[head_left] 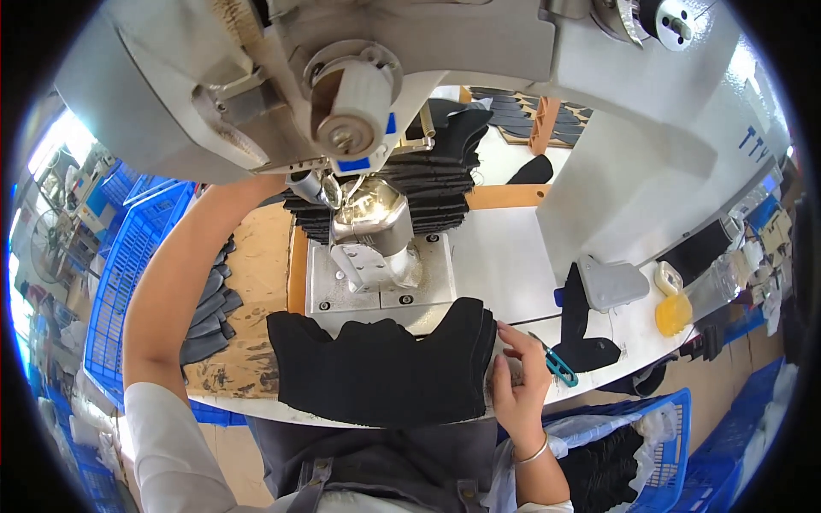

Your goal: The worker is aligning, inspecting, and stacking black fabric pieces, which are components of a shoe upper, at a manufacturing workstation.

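Out at nine o'clock, a blue basket [137, 265]; next, grey pieces [208, 312] beside the left forearm [180, 265], which reaches up to ten, where the machine head [162, 94] blocks the left hand: can't tell its grip! Black fabric pieces [385, 368] lie at six, a metal nose [372, 227] standing between them and the dark stack [436, 184] at twelve. Right hand [520, 376], between four and five, half-open, fingertips at the pieces' right edge, pinch unclear! Teal snips [560, 368] at four, clear-and-yellow bottle [674, 315] just past three
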`<state>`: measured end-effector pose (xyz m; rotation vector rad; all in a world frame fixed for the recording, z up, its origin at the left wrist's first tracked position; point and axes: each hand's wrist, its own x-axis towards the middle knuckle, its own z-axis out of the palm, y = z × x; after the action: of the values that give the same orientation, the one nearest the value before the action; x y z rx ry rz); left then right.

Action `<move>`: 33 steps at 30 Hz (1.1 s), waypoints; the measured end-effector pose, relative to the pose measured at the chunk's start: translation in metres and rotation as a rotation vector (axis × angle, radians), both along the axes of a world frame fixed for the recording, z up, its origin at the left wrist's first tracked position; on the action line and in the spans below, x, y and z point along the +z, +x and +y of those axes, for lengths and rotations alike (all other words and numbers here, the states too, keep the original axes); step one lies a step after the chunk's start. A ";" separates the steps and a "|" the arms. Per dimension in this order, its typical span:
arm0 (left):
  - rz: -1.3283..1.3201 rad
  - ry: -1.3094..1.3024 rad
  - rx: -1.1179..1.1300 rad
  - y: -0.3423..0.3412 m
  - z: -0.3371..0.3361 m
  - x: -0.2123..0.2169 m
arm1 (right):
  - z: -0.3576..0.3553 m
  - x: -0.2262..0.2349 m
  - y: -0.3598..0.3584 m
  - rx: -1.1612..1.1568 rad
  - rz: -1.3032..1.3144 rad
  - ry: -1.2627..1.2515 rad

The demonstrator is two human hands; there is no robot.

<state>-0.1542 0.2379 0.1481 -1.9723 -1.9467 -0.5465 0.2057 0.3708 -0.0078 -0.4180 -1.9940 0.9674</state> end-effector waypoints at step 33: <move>-0.123 -0.095 0.587 -0.129 -0.212 -0.123 | 0.008 -0.029 0.010 -0.268 0.148 -0.148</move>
<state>-0.2832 0.0256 0.0252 -1.3256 -2.5164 -0.4253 0.2159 0.3785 -0.0370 -0.6586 -1.6892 0.9492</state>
